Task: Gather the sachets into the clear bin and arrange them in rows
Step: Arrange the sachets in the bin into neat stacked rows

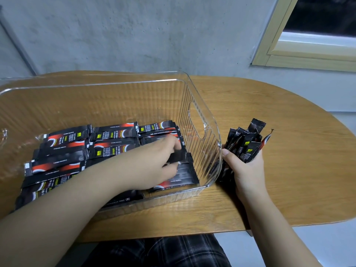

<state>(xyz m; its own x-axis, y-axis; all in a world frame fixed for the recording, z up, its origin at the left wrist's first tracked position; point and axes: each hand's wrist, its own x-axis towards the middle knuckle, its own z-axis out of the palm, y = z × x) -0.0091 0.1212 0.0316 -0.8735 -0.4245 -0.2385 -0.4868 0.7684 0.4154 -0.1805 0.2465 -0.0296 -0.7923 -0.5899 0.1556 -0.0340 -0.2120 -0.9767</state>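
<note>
Inside the clear bin (202, 120), right column: left hand (154, 162) down on a sachet (179, 158), fingers pinching it, long axis left to right like the laid rows (65, 151). Just right, outside the ribbed wall: right hand (244, 168) gripping an upright bundle (245, 141) above the desk (289, 151). Wall between bundle and rows.
</note>
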